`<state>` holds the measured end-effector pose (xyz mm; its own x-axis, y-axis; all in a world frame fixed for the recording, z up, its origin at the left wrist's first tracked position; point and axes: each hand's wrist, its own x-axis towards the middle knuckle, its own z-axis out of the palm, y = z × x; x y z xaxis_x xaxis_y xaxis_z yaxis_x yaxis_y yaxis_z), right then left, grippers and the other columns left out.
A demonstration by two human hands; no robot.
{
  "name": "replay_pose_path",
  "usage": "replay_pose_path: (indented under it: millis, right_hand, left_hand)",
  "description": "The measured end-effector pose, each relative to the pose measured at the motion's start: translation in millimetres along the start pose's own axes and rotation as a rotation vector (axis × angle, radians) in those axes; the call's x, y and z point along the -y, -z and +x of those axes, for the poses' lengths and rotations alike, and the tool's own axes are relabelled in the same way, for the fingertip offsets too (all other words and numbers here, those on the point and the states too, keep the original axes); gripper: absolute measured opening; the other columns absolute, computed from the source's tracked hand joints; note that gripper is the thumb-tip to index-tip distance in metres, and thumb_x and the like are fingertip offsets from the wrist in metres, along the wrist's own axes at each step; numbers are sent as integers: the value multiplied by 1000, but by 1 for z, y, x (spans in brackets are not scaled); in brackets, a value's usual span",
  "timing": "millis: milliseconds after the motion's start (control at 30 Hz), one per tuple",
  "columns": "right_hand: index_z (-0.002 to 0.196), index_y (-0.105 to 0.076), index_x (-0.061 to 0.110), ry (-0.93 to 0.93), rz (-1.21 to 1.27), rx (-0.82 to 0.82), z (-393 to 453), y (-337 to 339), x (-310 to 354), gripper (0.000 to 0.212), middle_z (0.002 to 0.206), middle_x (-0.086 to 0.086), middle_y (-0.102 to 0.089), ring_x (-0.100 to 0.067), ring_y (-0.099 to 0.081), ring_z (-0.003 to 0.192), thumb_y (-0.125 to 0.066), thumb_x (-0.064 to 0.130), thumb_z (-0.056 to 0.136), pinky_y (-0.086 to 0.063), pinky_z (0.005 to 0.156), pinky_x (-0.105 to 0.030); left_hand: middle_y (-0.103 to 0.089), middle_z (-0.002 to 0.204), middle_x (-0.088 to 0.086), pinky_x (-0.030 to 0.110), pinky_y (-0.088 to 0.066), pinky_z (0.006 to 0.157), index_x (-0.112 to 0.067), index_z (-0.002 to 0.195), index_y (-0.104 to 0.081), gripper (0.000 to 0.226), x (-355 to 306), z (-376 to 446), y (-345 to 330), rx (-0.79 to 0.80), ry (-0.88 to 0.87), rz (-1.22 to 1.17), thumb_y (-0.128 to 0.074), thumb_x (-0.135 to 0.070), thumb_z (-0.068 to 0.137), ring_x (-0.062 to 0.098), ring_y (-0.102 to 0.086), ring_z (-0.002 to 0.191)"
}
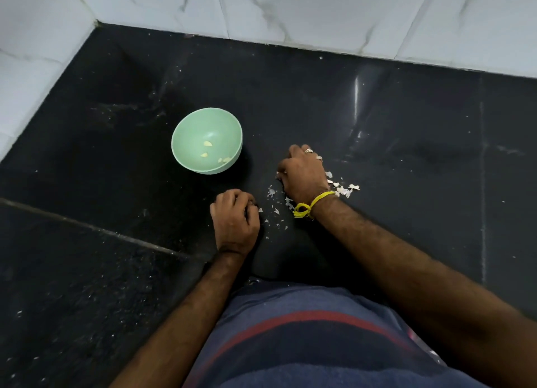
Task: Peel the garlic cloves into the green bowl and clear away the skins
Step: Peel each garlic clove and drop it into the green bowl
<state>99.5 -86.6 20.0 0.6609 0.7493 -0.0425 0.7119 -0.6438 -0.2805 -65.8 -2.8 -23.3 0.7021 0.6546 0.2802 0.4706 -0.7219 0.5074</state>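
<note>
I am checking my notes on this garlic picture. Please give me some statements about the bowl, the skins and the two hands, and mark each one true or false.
1. The green bowl holds a few peeled garlic cloves. True.
2. The bowl stands on a white counter. False: it stands on the black counter.
3. Garlic skins lie scattered around the right hand. True.
4. The left hand wears a yellow thread. False: the yellow thread is on the right wrist.
5. The left hand rests inside the bowl. False: it is on the counter, nearer the person.
</note>
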Motion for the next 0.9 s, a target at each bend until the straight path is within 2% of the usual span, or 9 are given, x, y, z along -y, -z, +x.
replay_pose_path:
  millis: [100,167,300,400,500,600,767,900]
  right_hand:
    - [94,-69,10,19,104,-72,-1,2,4,20,105,-7,-58,-28,-50,102,-59,28,91,-49,86,-42]
    - [90,-65,10,9,237,-104,-7,6,7,15,95,-6,-64,-26,-57,92,-58,24,91,-50,80,-41]
    - [79,-68,10,-98,568,-29,-27,8,7,7,76,-1,-70,-18,-66,75,-73,14,80,-55,74,-35]
    - [75,-73,13,-197,680,40,-43,8,1,7,71,1,-71,-13,-68,70,-81,12,74,-55,71,-27]
    - [80,-76,14,-227,635,128,-58,9,-4,3,75,-1,-73,-13,-67,73,-78,13,78,-54,73,-24]
    - [83,-77,15,-192,514,209,-68,6,0,5,80,-1,-73,-12,-64,75,-75,12,79,-50,77,-21]
    - [86,-76,16,-109,344,317,-68,2,18,9,83,-7,-73,-21,-66,79,-73,11,79,-55,79,-29]
    - [83,-76,17,-123,294,339,-63,2,27,13,86,-8,-74,-27,-68,84,-67,8,78,-57,79,-33]
  left_hand:
    - [-62,93,4,39,-35,77,-16,82,-66,18,-1,1,-1,16,-1,23,-50,-24,80,29,-56,90]
    - [-62,95,4,38,-35,79,-16,83,-67,17,0,1,-2,13,6,22,-52,-24,82,27,-56,93]
    - [-62,96,2,37,-35,82,-17,88,-70,16,2,0,-5,-4,4,23,-56,-23,86,24,-58,95]
    - [-63,98,1,40,-40,84,-18,91,-72,11,3,0,-7,-25,-15,-4,-64,-23,87,23,-59,97]
    - [-63,98,-1,36,-36,86,-18,88,-70,9,4,0,-6,-12,-27,-28,-74,-27,86,19,-57,100]
    - [-64,99,-3,34,-34,87,-19,91,-68,16,3,-2,-5,-15,-38,-39,-69,-34,88,18,-56,99]
    - [-66,102,-3,29,-31,85,-19,99,-68,18,1,-4,-1,-72,-21,-58,-55,-28,91,21,-59,98]
    - [-67,106,-2,33,-35,85,-17,102,-67,18,-4,-21,-4,-50,-38,-89,-54,-22,90,21,-59,100]
